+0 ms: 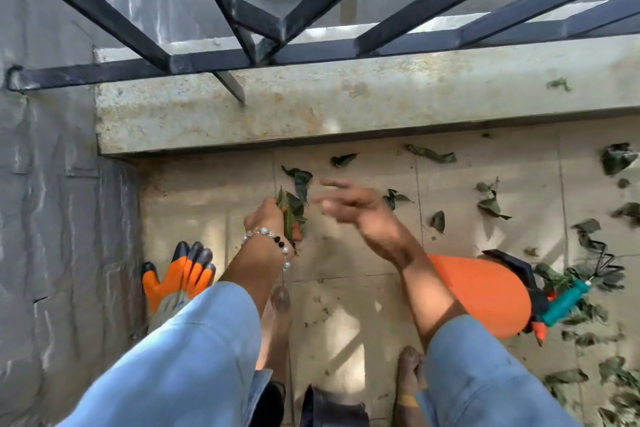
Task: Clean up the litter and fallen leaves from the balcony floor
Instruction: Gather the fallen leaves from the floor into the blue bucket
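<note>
My left hand [268, 218], with a bead bracelet on the wrist, grips a bunch of green leaves [293, 215] low over the tiled balcony floor [207, 194]. Just to its right my right hand [353, 204] hovers blurred, fingers spread and empty, close to the bunch. Several wilted leaves lie loose on the floor: one [301, 178] just beyond the bunch, another [394, 198] right of my right hand, one [438, 221] further right, and a thick scatter [588, 274] at the right side.
An orange sprayer bottle [485, 302] with a teal handle [566, 302] lies on its side at right. Orange-and-black gloves [183, 276] lie at left by the grey wall. A concrete curb [311, 111] with a black metal railing [214, 62] bounds the far side. My bare feet stand below.
</note>
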`<act>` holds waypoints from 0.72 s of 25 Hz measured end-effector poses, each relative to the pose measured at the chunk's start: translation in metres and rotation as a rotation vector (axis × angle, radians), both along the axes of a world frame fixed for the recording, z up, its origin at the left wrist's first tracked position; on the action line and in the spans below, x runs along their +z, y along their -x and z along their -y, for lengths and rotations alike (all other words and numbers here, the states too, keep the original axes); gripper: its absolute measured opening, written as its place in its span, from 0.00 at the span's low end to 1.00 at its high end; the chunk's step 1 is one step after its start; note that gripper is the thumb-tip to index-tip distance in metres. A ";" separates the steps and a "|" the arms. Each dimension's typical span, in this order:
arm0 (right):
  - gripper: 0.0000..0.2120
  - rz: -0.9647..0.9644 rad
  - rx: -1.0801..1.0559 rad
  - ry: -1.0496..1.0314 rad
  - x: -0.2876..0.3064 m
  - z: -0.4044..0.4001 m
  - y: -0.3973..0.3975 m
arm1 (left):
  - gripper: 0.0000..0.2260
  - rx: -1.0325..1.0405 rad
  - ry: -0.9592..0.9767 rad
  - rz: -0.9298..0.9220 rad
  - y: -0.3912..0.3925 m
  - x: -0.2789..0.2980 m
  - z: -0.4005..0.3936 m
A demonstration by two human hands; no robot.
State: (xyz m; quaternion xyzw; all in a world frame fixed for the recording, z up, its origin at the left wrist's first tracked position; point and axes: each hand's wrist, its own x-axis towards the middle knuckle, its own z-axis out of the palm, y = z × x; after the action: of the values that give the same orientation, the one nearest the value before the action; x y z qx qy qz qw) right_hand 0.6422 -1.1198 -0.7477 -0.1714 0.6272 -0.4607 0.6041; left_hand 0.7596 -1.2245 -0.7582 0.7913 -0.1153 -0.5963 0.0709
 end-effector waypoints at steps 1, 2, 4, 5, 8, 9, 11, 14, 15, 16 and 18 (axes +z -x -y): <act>0.08 -0.141 -0.117 -0.088 -0.015 -0.004 0.010 | 0.16 -0.005 -0.009 -0.016 -0.004 -0.001 0.006; 0.10 -0.403 -0.124 -0.246 -0.035 -0.009 0.021 | 0.18 -0.022 -0.019 -0.025 -0.009 -0.002 0.013; 0.19 -0.883 0.247 -0.598 -0.070 -0.020 0.036 | 0.21 -0.072 -0.050 -0.029 -0.022 -0.004 0.025; 0.22 -0.954 0.444 -0.690 -0.084 -0.025 0.036 | 0.21 -0.092 -0.068 -0.035 -0.027 -0.005 0.029; 0.21 -0.988 0.541 -0.741 -0.111 -0.027 0.019 | 0.22 -0.087 -0.082 -0.057 -0.039 -0.009 0.040; 0.18 -1.054 0.527 -0.722 -0.116 -0.026 0.013 | 0.22 -0.068 -0.084 -0.069 -0.040 -0.010 0.042; 0.12 -1.103 0.530 -0.662 -0.117 -0.025 0.005 | 0.22 -0.067 -0.070 -0.079 -0.044 -0.013 0.046; 0.08 -0.943 0.330 -0.557 -0.107 -0.012 -0.003 | 0.22 -0.182 0.008 -0.058 -0.048 -0.017 0.048; 0.08 -0.866 0.220 -0.486 -0.099 -0.002 -0.011 | 0.22 -0.212 0.040 -0.050 -0.050 -0.017 0.049; 0.07 -0.815 0.153 -0.413 -0.094 0.010 -0.022 | 0.21 -0.232 0.068 -0.049 -0.052 -0.019 0.050; 0.04 -0.874 0.279 -0.308 -0.085 0.035 -0.049 | 0.20 -0.248 0.099 -0.042 -0.055 -0.021 0.051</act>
State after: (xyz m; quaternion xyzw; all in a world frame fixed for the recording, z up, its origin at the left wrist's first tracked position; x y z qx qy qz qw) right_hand 0.6913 -1.1551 -0.8323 -0.3398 0.8543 -0.1621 0.3585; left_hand 0.8149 -1.2755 -0.7789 0.7540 -0.2399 -0.6103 0.0382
